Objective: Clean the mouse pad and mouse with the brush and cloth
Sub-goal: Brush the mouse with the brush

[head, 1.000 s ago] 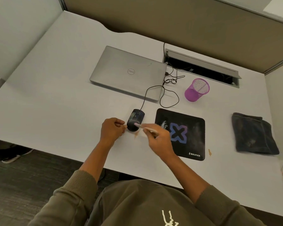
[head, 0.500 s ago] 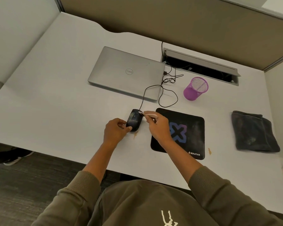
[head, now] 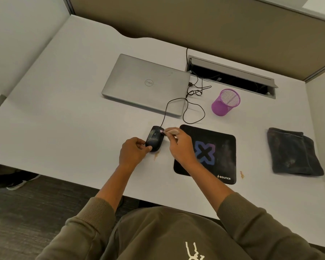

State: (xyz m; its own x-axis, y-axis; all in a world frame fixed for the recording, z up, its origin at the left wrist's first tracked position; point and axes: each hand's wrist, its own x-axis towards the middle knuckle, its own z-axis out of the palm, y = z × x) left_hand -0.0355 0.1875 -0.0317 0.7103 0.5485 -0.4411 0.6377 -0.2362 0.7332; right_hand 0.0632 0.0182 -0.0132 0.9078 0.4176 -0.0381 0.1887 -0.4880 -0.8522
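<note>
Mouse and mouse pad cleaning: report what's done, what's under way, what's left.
Done: nothing visibly finished. Under way: the left hand steadies the black corded mouse while the right hand works the small light-handled brush at its front. Left: the black logo mouse pad still looks dusty, and the dark folded cloth lies untouched.

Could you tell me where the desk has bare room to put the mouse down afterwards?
Bare desk lies left of the laptop and mouse, and between the pad and cloth. Cable loops crowd the space between laptop, cup and pad.
</note>
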